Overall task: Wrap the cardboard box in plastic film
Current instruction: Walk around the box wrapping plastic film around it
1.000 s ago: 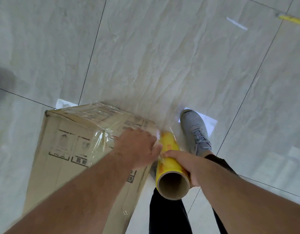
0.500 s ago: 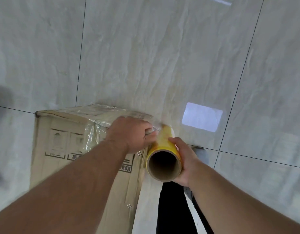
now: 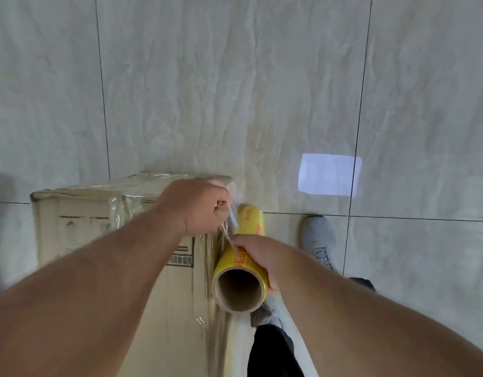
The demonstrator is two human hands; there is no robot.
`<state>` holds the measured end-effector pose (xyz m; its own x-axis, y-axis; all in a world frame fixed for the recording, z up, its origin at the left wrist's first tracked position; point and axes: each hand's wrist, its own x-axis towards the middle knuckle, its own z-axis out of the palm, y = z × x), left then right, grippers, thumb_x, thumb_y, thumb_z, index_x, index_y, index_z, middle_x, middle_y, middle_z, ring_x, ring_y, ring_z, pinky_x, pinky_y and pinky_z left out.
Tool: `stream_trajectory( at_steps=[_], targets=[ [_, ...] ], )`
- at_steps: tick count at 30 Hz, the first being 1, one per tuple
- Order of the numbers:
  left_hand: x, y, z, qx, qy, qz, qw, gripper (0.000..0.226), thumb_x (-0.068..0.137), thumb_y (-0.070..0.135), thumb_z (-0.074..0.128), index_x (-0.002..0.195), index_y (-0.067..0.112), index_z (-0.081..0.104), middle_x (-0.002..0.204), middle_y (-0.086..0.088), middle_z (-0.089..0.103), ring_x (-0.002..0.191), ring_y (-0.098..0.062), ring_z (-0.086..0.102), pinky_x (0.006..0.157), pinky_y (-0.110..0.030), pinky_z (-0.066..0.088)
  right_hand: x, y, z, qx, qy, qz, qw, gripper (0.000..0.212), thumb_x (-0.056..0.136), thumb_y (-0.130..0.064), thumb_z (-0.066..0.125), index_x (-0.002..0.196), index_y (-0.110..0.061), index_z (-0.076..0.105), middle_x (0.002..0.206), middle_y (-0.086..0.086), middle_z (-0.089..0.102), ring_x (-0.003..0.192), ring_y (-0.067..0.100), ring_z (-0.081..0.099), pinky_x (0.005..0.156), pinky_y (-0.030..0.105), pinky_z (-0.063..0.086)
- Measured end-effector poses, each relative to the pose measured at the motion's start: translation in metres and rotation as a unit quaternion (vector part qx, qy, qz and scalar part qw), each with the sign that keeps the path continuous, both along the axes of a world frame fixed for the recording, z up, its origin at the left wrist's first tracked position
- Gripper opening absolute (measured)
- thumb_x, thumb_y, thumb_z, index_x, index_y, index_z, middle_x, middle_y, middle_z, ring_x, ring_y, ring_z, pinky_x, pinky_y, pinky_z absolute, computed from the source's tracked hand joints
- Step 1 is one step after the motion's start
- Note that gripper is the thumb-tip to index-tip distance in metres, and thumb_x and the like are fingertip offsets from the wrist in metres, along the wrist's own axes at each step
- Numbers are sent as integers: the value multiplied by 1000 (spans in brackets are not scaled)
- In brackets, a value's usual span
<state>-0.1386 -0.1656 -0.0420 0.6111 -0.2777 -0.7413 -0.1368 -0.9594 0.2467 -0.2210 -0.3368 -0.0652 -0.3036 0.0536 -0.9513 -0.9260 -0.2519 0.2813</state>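
Observation:
A tall cardboard box (image 3: 99, 240) stands on the tiled floor at lower left, its upper part covered with clear plastic film (image 3: 126, 205). My left hand (image 3: 197, 205) is at the box's top right corner and pinches a twisted strand of film. My right hand (image 3: 259, 254) grips a yellow roll of plastic film (image 3: 243, 268) just right of the box, its open cardboard core facing me. The film strand runs from my left hand down to the roll.
Pale marble-look floor tiles (image 3: 235, 91) with dark grout lines fill the view. A bright rectangular light patch (image 3: 330, 175) lies on the floor at right. My grey shoe (image 3: 316, 240) and black trouser leg (image 3: 273, 352) are right of the box.
The view has swung right around the box. My left hand lifted to the box's corner and drew the film into a strand; the roll stays in my right hand beside the box.

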Motion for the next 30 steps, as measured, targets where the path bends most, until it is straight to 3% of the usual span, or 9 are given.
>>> stream_trajectory(
  at_steps=[2, 6, 11, 15, 18, 23, 26, 28, 30],
  targets=[
    [0, -1, 2, 1, -2, -44, 999, 29, 85, 50, 43, 90, 33, 67, 121, 14, 68, 101, -20, 67, 82, -40, 56, -10, 5, -2, -4, 7, -54, 998, 126, 34, -77, 89, 142, -19, 57, 115, 19, 81, 94, 37, 84, 95, 56, 67],
    [0, -3, 1, 14, -2, -90, 996, 24, 93, 42, 50, 96, 28, 69, 115, 13, 67, 93, -20, 65, 77, -39, 56, -31, -4, 0, -38, 11, -191, 981, 81, 83, -70, 79, 142, -16, 61, 106, 23, 83, 82, 37, 84, 81, 54, 69],
    [1, -5, 0, 19, 5, -80, 997, 27, 96, 39, 51, 108, 32, 74, 124, 14, 66, 101, -19, 65, 83, -38, 56, -52, -8, 10, -16, 60, -349, 935, 84, 78, -54, 92, 141, -9, 60, 111, 30, 81, 86, 46, 83, 78, 59, 68],
    [3, -9, 3, 35, 10, -92, 995, 28, 100, 36, 48, 106, 30, 74, 127, 8, 66, 110, -21, 65, 91, -43, 55, -53, -7, 13, -4, 41, -253, 966, 92, 68, -60, 93, 140, -12, 61, 109, 25, 81, 84, 40, 83, 78, 52, 67],
    [1, -10, 3, 49, 9, -95, 994, 29, 101, 37, 46, 100, 30, 74, 125, 6, 68, 109, -21, 66, 90, -45, 56, -63, -6, 11, -28, -2, -132, 991, 110, 53, -69, 88, 147, -21, 56, 123, 18, 74, 99, 39, 79, 96, 56, 64],
    [-3, -23, 0, 74, -32, -264, 961, 24, 100, 30, 52, 105, 25, 75, 122, 7, 66, 116, -22, 60, 94, -35, 46, -64, -4, 17, 13, -56, -49, 997, 92, 90, -70, 76, 157, -12, 49, 148, 16, 62, 130, 36, 67, 115, 46, 51],
    [-30, -24, -3, 115, -70, -452, 882, 19, 93, 36, 61, 94, 27, 77, 97, 7, 72, 103, -22, 64, 114, -46, 31, -66, 0, 15, -6, -36, -66, 997, 92, 86, -80, 70, 151, -17, 55, 133, 16, 71, 110, 35, 77, 97, 48, 63],
    [-42, -17, -5, 110, -91, -479, 866, 17, 90, 36, 64, 82, 27, 77, 84, 8, 70, 92, -22, 62, 113, -51, 27, -76, -2, 11, -26, 13, -160, 987, 75, 90, -75, 71, 138, -18, 60, 111, 18, 79, 86, 33, 81, 71, 44, 65],
    [-41, -13, -4, 89, -118, -482, 864, 19, 88, 36, 64, 78, 26, 77, 79, 8, 68, 87, -22, 61, 109, -48, 29, -93, -6, 12, -32, 34, -259, 965, 69, 89, -65, 80, 136, -17, 62, 104, 20, 83, 80, 35, 84, 68, 46, 66]
  ],
)
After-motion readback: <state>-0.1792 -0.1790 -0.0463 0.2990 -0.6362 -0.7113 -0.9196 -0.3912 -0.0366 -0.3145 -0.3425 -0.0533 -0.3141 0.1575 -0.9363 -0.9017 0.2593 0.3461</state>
